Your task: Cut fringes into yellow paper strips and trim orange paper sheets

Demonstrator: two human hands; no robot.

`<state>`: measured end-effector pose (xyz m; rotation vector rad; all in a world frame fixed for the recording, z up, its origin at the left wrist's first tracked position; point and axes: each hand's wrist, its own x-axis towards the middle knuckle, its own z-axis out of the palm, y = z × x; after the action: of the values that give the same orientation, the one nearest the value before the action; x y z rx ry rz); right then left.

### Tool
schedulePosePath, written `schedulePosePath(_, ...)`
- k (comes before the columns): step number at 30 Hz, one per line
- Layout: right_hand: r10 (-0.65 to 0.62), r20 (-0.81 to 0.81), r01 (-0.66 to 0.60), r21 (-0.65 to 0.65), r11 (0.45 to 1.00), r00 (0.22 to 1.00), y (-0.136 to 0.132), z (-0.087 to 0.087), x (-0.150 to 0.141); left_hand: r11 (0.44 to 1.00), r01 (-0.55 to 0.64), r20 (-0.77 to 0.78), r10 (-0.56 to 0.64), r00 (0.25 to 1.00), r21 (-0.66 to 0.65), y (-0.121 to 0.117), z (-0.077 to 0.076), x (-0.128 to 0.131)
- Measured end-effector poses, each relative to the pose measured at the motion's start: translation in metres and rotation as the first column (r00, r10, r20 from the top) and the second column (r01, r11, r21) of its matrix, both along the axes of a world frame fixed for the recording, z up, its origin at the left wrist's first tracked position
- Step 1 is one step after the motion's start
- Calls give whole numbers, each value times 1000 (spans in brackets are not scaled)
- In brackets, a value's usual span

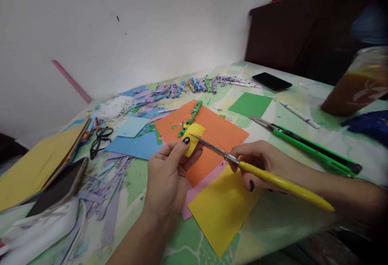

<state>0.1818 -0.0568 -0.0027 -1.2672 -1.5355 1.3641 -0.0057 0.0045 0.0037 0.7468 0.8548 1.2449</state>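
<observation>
My left hand (169,172) pinches a small strip of yellow paper (194,137) between thumb and fingers. Short cuts fringe the strip's upper edge. My right hand (257,164) is closed around scissors (257,171) with yellow handles, and their blade tips touch or overlap the yellow strip. Under the hands lies an orange sheet (224,125), with a green fringed paper roll (194,113) on it beyond the strip. A larger yellow sheet (222,212) lies below my right hand, partly over a pink sheet (194,198).
A green box cutter (315,150) with its blade out lies right, near a green paper square (251,104) and a black phone (272,81). A drink cup (357,83) stands far right. Paper scraps (109,200), glasses (101,140) and white string (117,108) are left.
</observation>
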Motion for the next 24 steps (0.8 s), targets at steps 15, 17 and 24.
schedulePosePath(15,13,30,-12,-4,1000,999,0,0,3,1000,-11,14,11,1000,-19,0,0,0)
schedulePosePath(17,13,42,-13,5,1000,999,0,0,4,1000,-9,15,10,1000,-15,1,0,1)
schedulePosePath(24,21,58,-23,28,999,998,0,-1,4,1000,-8,7,8,1000,-11,0,1,0)
